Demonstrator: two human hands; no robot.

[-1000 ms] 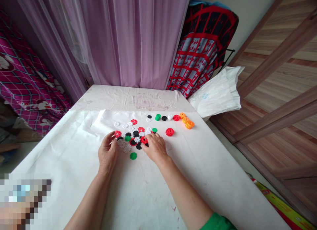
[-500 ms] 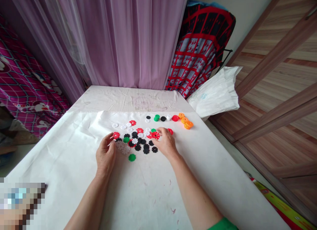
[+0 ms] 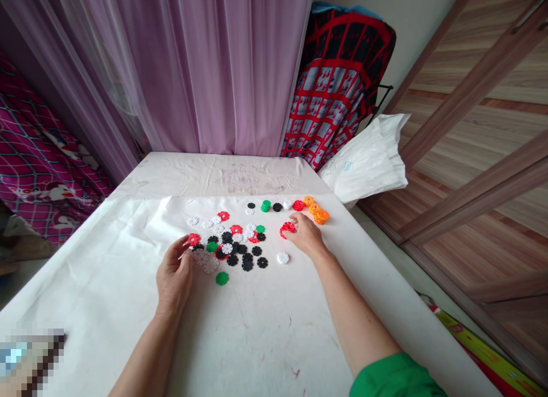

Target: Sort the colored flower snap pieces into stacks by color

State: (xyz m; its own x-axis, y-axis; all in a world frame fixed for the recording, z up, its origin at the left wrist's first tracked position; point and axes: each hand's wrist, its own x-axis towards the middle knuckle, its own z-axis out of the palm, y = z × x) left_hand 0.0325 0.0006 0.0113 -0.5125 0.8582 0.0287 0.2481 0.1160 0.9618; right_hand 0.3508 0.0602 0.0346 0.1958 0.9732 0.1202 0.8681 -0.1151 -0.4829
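On the white-covered table (image 3: 240, 340) lies a loose spread of notched plastic snowflake discs, in red, black, white and green. My right hand (image 3: 308, 235) is at the right of the spread, thumb and fingers closed about a red snowflake disc (image 3: 287, 231); the fingers partly cover it. Just below that hand lies a white disc (image 3: 282, 258). My left hand (image 3: 174, 274) rests at the left edge of the spread, its fingers loosely curved and apart from the thumb, with nothing visible in them. Its fingertips are beside another red disc (image 3: 194, 239). A green disc (image 3: 221, 278) lies nearest me.
Behind the spread runs a row of small stacks: green (image 3: 266, 206), black (image 3: 277, 207), white (image 3: 287, 204), red (image 3: 298, 205) and orange (image 3: 318, 213). A white bag (image 3: 366, 160) stands at the table's right edge. A pixelated object (image 3: 28, 357) is at lower left.
My right hand has moved right with a red disc, from the spread to where another red disc lay. A white disc beneath it now shows. My left hand stays by the spread.
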